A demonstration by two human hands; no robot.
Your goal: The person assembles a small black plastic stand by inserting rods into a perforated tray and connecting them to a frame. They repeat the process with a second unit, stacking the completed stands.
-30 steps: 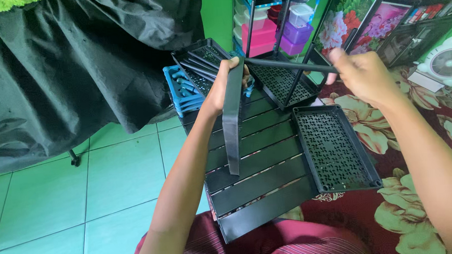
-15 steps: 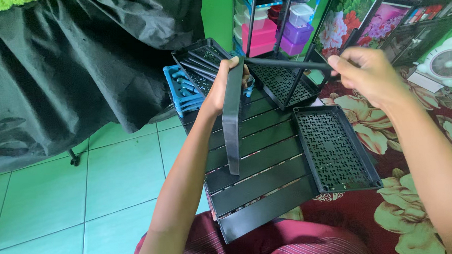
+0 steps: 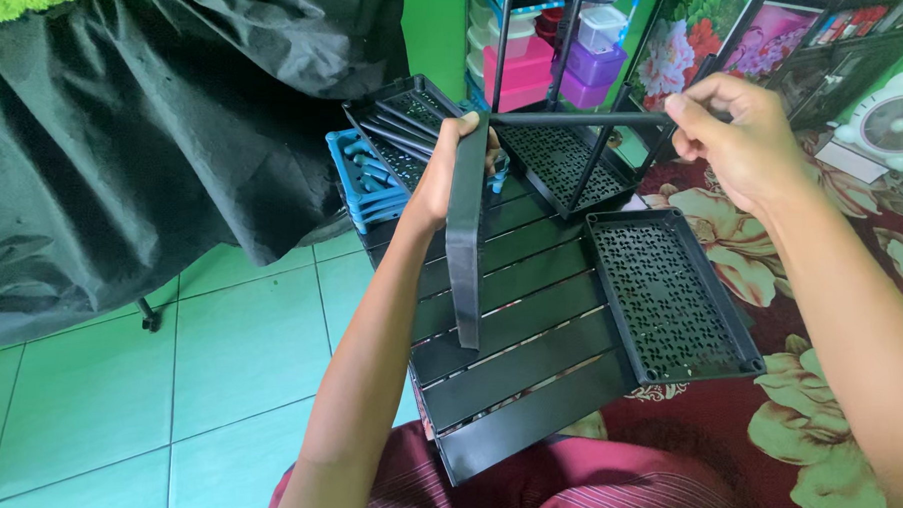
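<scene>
My left hand grips the top of a flat black plastic rail that hangs down over a black slatted panel lying on my lap. My right hand pinches the end of a thin black rod that runs level to the rail's top end, where the two meet. A black perforated tray lies on the slatted panel's right side, below my right hand. Another perforated tray sits just beyond, under the rod.
Several black trays and blue plastic connectors are stacked behind the panel. A black cloth hangs at the left over green floor tiles. A shelf holds pink and purple boxes. A red floral mat lies on the right.
My right hand and the rod's end have lifted slightly. My left hand and the rail stay in place.
</scene>
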